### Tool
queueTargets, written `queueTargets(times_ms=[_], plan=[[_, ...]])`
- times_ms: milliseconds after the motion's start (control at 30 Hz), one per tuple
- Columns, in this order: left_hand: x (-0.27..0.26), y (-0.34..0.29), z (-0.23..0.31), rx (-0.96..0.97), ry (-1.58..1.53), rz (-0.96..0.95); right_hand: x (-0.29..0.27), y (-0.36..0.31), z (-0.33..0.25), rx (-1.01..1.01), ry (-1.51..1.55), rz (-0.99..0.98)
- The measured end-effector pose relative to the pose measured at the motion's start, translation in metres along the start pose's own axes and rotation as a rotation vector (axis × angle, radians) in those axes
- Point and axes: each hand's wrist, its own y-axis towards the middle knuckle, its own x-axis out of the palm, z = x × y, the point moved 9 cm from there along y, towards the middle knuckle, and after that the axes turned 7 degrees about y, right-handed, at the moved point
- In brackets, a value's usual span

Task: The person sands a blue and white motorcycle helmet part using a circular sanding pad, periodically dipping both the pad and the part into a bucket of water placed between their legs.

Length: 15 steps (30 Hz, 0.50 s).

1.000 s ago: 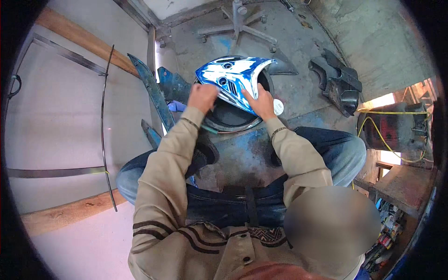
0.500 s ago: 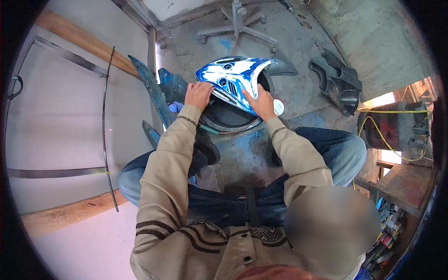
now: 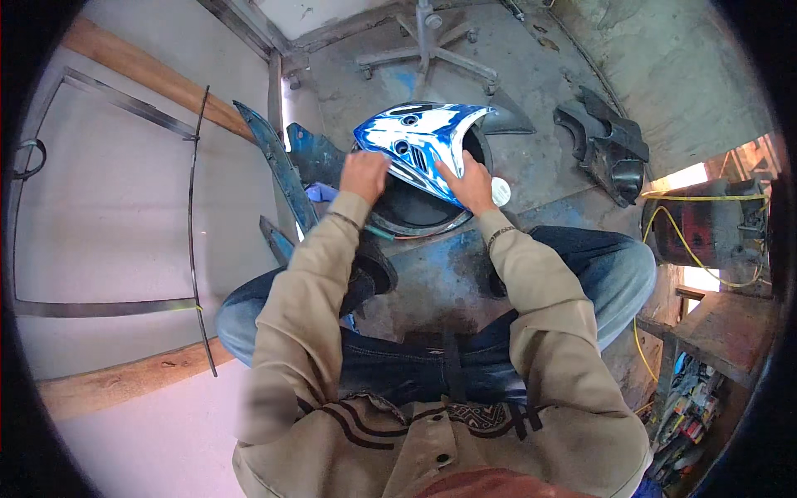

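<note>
A glossy blue-and-white vehicle body panel (image 3: 422,137) with round holes and slots lies across a round black basin (image 3: 419,217) on the floor before me. My right hand (image 3: 473,187) grips the panel's near right edge, thumb on top and the other fingers mostly hidden. At the lower left edge, my left hand (image 3: 364,176) is closed with its fingers curled against the panel. Whatever may be in those fingers cannot be made out. Beside the right hand sits a small white disc (image 3: 500,191). A blue-violet cloth (image 3: 320,192) lies left of the basin.
Long dark-blue panels (image 3: 278,162) lean at the left. A black moulded part (image 3: 604,149) lies on the floor at right. Beyond the basin stands a wheeled chair base (image 3: 427,54). A yellow cord (image 3: 681,236) hangs by a dark box, above a wooden bench (image 3: 726,328).
My left hand has slid a little to the right along the panel's edge, its fingers curling more. The right hand keeps its grip. The whole view has shifted slightly.
</note>
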Motion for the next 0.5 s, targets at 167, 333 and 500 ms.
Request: queueTargets(times_ms=[167, 333, 500], plan=[[-0.010, -0.010, 0.100, 0.417, -0.234, -0.012, 0.000, 0.001, 0.016, 0.077, -0.074, -0.021], [0.005, 0.005, -0.001, 0.154, 0.087, -0.111, -0.002, -0.002, -0.001, 0.025, 0.003, -0.005], [0.001, -0.007, 0.097, 0.390, -0.092, -0.004, -0.003, 0.002, 0.022, 0.097, -0.119, -0.016]])
